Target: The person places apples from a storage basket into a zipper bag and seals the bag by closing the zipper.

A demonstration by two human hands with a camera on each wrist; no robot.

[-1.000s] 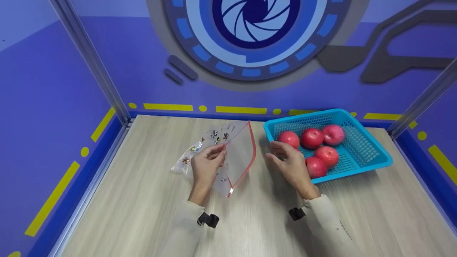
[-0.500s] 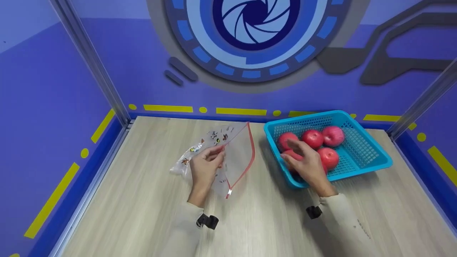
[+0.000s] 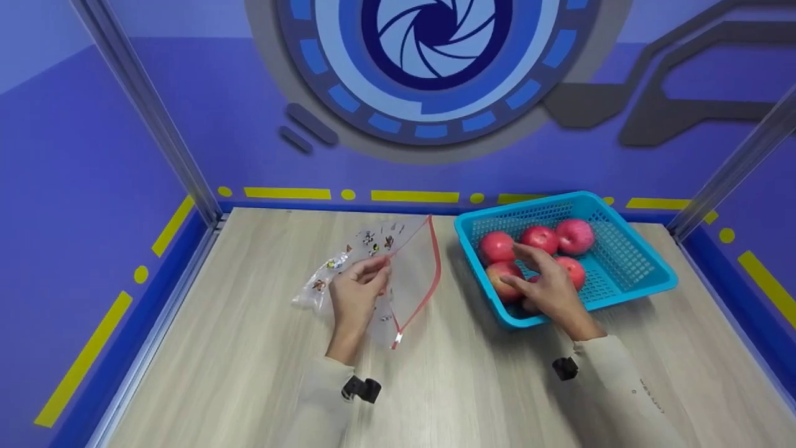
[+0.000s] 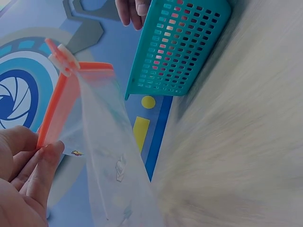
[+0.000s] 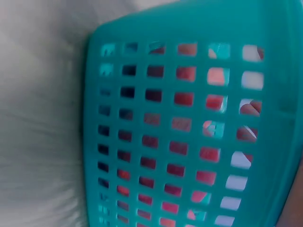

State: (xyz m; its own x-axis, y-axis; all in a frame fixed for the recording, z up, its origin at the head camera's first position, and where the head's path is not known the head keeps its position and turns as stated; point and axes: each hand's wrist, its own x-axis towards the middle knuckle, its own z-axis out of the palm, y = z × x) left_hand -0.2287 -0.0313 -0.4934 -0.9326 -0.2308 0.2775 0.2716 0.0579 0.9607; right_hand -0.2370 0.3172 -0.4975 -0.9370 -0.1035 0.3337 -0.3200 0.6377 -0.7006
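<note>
My left hand pinches the near edge of a clear zip bag with a red zipper strip and holds its mouth up off the wooden table. In the left wrist view my fingers pinch the bag by its red strip. My right hand reaches into the teal basket, fingers spread over the red apples; one apple lies by my thumb. Red apples show through the basket wall in the right wrist view.
The basket stands at the table's back right, close to the blue wall with yellow markings. Metal frame posts rise at the back corners. The bag has small printed figures on its far side.
My right hand moved from the table beside the bag rightward into the basket and now lies over the apples. The left hand kept its pinch on the bag.
</note>
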